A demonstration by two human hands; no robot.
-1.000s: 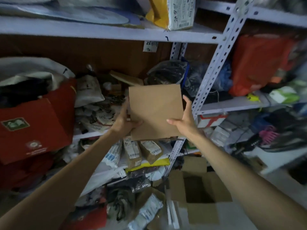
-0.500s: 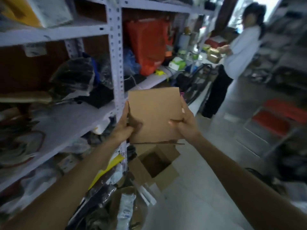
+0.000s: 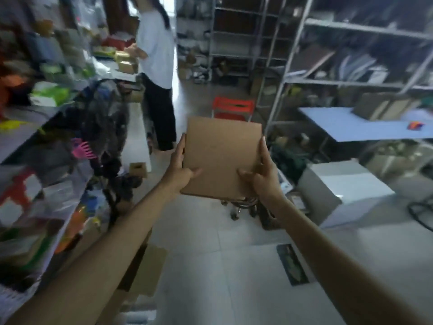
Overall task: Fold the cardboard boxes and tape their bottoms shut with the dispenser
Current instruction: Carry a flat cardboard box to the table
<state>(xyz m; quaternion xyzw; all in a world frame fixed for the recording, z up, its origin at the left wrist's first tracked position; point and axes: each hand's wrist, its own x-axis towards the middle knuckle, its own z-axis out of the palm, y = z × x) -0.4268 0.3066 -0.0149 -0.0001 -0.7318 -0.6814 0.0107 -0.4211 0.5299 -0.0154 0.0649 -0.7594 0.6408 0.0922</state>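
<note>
Cardboard box [image 3: 222,158], flat, plain brown and unfolded, was gripped at its edges by left hand [image 3: 180,170] and right hand [image 3: 263,175].

flat cardboard box [image 3: 222,158] centre between left hand [image 3: 180,170] at its left edge and right hand [image 3: 262,177] at its right edge, stool [image 3: 233,106] behind it, standing person [image 3: 157,66] back left beside shelves [image 3: 35,137], table [image 3: 351,125] right, rack [image 3: 351,55] behind table

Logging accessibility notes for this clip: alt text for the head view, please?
The left hand and right hand grip a flat cardboard box by its side edges, held up in a cluttered storeroom. Beyond it are a red stool, a blue table and a person in a white top.
</note>
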